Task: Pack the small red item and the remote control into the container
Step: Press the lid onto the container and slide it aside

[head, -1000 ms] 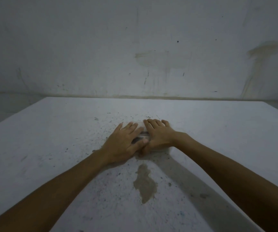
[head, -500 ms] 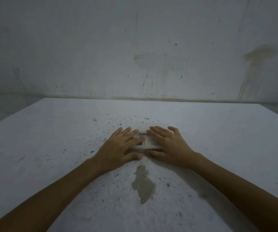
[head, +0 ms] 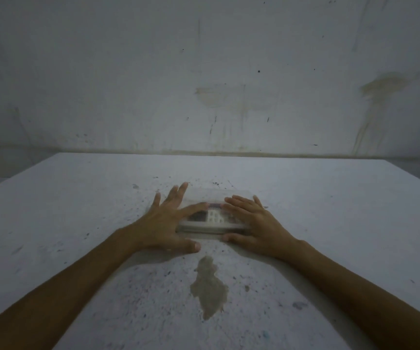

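A clear plastic container (head: 214, 195) with a see-through lid lies flat in the middle of the white table (head: 330, 210). Through the lid I see the remote control (head: 214, 217), pale with rows of buttons. The small red item is not discernible in this dim, blurred view. My left hand (head: 164, 223) rests on the container's left end, fingers spread, thumb along the front edge. My right hand (head: 254, 223) lies flat on the right end, thumb at the front edge. Both palms touch the lid; neither hand lifts the box.
A brownish stain (head: 208, 286) marks the table just in front of the container. Dark specks are scattered around it. A stained wall (head: 229, 97) stands right behind the table's far edge. The table's left and right edges slope away at the frame sides.
My hands slid apart from the middle of the lid toward its two ends, uncovering the remote control under the clear lid. The container has stayed in place.
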